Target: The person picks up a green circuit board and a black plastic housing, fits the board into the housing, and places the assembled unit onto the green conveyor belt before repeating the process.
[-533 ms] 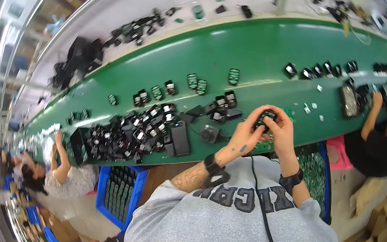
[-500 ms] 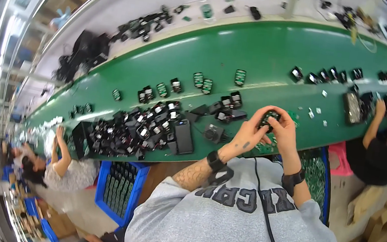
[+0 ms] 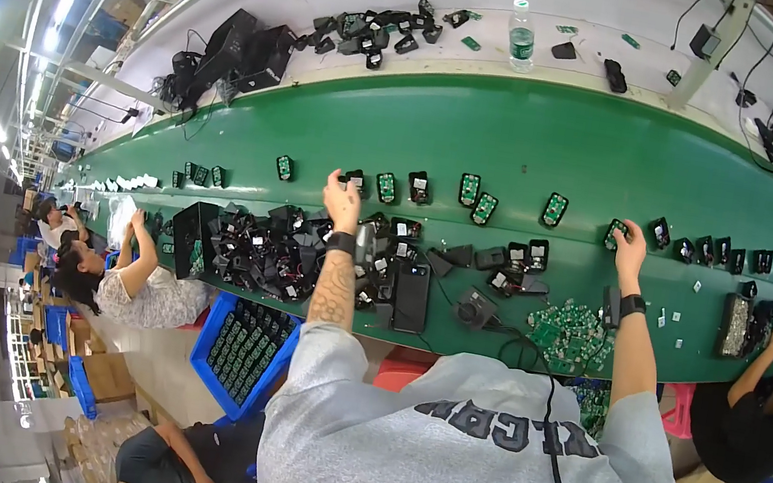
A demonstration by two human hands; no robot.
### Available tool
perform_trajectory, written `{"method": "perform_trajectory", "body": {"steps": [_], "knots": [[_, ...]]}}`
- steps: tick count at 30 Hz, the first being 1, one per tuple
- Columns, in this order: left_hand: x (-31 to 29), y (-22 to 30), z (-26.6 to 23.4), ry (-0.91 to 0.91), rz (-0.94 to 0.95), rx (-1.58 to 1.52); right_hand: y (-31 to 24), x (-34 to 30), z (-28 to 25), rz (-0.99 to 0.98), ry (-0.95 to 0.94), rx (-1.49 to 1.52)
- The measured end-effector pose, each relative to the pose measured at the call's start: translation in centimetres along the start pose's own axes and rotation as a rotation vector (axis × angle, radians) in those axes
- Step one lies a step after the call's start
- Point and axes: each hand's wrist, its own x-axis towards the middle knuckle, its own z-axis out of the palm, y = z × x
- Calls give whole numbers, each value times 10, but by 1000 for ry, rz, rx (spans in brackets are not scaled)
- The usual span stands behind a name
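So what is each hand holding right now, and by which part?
The left hand rests on a small black device on the green belt, fingers over its near end. The right hand touches another small device likewise. Whether either is truly gripped cannot be told.

Bright overhead strip lights, soft shadows, sharp centre — fisheye-bent edges, black rim

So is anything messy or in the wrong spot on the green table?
Mostly tidy. The green circuit boards near the right hand lie in a loose heap, and the black casings beside the left hand are jumbled together.
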Motion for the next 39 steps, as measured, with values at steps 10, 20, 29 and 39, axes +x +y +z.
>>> {"method": "perform_trajectory", "body": {"steps": [10, 20, 29, 39], "knots": [[24, 15, 30, -433, -265, 303, -5, -9, -10, -24, 129, -191], [-17, 124, 65, -348, 200, 151, -27, -67, -60, 202, 185, 253], [-47, 138, 108, -500, 107, 241, -45, -106, -100, 160, 108, 301], [-172, 247, 57, -608, 520, -265, 17, -173, -132, 147, 210, 194]]}}
